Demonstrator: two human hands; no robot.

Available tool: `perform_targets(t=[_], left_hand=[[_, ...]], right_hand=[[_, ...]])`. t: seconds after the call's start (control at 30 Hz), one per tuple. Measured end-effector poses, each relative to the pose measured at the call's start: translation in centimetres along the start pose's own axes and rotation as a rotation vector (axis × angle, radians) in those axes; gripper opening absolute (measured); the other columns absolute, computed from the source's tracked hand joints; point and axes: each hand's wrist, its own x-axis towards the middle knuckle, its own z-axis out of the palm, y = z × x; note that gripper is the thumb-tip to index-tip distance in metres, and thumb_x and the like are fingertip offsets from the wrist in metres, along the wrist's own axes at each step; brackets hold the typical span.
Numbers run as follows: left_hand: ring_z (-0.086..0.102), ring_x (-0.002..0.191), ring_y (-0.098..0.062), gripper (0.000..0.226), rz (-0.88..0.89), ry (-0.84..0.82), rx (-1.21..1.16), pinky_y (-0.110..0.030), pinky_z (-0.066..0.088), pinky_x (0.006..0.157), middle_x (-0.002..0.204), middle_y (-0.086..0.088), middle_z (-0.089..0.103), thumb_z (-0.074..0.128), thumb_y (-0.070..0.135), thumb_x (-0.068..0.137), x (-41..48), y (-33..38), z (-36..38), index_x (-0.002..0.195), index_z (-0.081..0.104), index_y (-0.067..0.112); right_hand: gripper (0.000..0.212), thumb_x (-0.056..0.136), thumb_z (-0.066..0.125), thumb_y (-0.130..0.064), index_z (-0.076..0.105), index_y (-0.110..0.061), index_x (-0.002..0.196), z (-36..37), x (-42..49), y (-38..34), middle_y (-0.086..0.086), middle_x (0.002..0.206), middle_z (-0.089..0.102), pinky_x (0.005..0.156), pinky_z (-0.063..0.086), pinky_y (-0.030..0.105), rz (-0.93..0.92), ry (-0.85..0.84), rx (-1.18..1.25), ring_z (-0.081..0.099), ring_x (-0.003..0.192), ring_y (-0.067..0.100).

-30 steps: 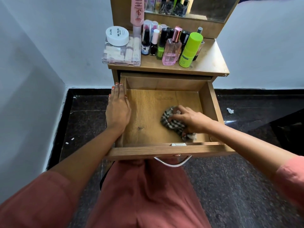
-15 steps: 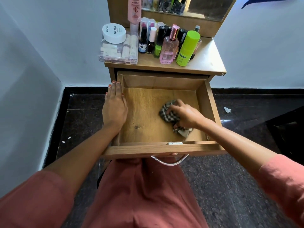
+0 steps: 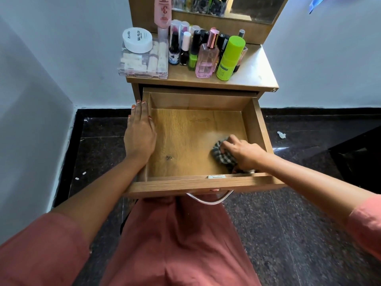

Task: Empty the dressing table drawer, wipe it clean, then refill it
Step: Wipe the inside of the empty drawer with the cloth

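The wooden drawer (image 3: 258, 124) of the dressing table is pulled out wide, and its floor holds only a checked cloth (image 3: 221, 156). My right hand (image 3: 243, 152) grips that bunched cloth and presses it onto the drawer floor near the front right corner. My left hand (image 3: 140, 134) lies flat with straight fingers along the drawer's left wall. On the table top (image 3: 253, 74) stand several cosmetics: a clear plastic box (image 3: 142, 62) with a white round tin (image 3: 137, 40) on it, small dark bottles, a pink perfume bottle (image 3: 207, 58) and a bright green bottle (image 3: 229, 58).
A mirror (image 3: 243, 7) rises behind the cosmetics. Grey walls close in on the left and behind. The floor is dark speckled stone with a scrap of paper (image 3: 281, 134) to the right. A metal handle (image 3: 210, 198) hangs from the drawer front above my lap.
My right hand has dragged the cloth from the middle of the drawer floor towards the front right corner. My left hand has stayed on the left wall.
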Motion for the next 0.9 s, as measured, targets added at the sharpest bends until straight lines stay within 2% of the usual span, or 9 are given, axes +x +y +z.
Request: perform_targets(t=[0.1, 0.17, 0.23, 0.4, 0.57, 0.77, 0.9], left_hand=[[0.012, 0.145, -0.023, 0.047, 0.001, 0.003, -0.003, -0.035, 0.014, 0.119, 0.155, -0.011, 0.015, 0.026, 0.015, 0.100, 0.0, 0.0, 0.0, 0.146, 0.018, 0.006], [0.012, 0.145, -0.023, 0.047, 0.000, 0.002, 0.003, -0.035, 0.013, 0.119, 0.155, -0.012, 0.015, 0.026, 0.015, 0.100, 0.0, 0.0, 0.0, 0.145, 0.018, 0.006], [0.012, 0.145, -0.023, 0.047, -0.001, 0.002, 0.003, -0.035, 0.013, 0.119, 0.155, -0.012, 0.015, 0.025, 0.015, 0.100, 0.0, 0.0, 0.0, 0.145, 0.018, 0.006], [0.013, 0.145, -0.023, 0.047, -0.004, 0.005, 0.009, -0.035, 0.015, 0.119, 0.155, -0.012, 0.015, 0.025, 0.015, 0.100, 0.1, 0.1, 0.1, 0.146, 0.018, 0.005], [0.013, 0.145, -0.024, 0.047, 0.000, 0.008, -0.001, -0.035, 0.013, 0.120, 0.155, -0.012, 0.016, 0.026, 0.013, 0.099, 0.1, 0.0, 0.1, 0.145, 0.018, 0.004], [0.013, 0.144, -0.024, 0.047, -0.005, 0.007, 0.012, -0.035, 0.014, 0.119, 0.155, -0.012, 0.016, 0.026, 0.013, 0.099, 0.1, 0.1, 0.0, 0.145, 0.019, 0.004], [0.013, 0.145, -0.024, 0.047, -0.002, 0.008, 0.012, -0.034, 0.012, 0.119, 0.155, -0.013, 0.016, 0.025, 0.013, 0.099, 0.3, 0.1, 0.0, 0.145, 0.019, 0.003]], right_hand=[[0.081, 0.074, 0.074, -0.027, 0.023, -0.014, 0.136, 0.3, -0.5, 1.3, 0.012, 0.136, 0.029, 0.081, 0.051, 0.042, 0.067, 0.036, -0.067, 0.053, 0.113, 0.032], [0.074, 0.075, 0.072, -0.020, 0.026, -0.013, 0.133, 0.8, -0.3, 1.2, 0.014, 0.135, 0.029, 0.080, 0.051, 0.042, 0.074, 0.048, -0.019, 0.055, 0.109, 0.034], [0.073, 0.074, 0.073, -0.014, 0.029, -0.012, 0.131, 0.9, 0.0, 1.0, 0.016, 0.135, 0.029, 0.083, 0.052, 0.042, 0.071, 0.031, 0.086, 0.055, 0.108, 0.037], [0.080, 0.066, 0.080, -0.014, 0.032, -0.008, 0.130, 0.3, 0.3, -0.1, 0.016, 0.131, 0.032, 0.089, 0.050, 0.046, 0.043, 0.014, 0.252, 0.053, 0.111, 0.040], [0.079, 0.065, 0.080, -0.012, 0.036, -0.008, 0.131, -1.1, 1.4, -4.6, 0.016, 0.133, 0.035, 0.090, 0.048, 0.042, -0.065, 0.049, 0.318, 0.051, 0.114, 0.037], [0.064, 0.078, 0.065, -0.005, 0.037, -0.014, 0.135, -2.5, 3.3, -11.4, 0.014, 0.135, 0.035, 0.091, 0.048, 0.041, -0.236, 0.099, 0.291, 0.052, 0.114, 0.036], [0.051, 0.081, 0.058, 0.000, 0.043, -0.007, 0.129, -3.3, 4.0, -14.5, 0.014, 0.135, 0.037, 0.087, 0.048, 0.038, -0.261, 0.107, 0.237, 0.052, 0.114, 0.036]])
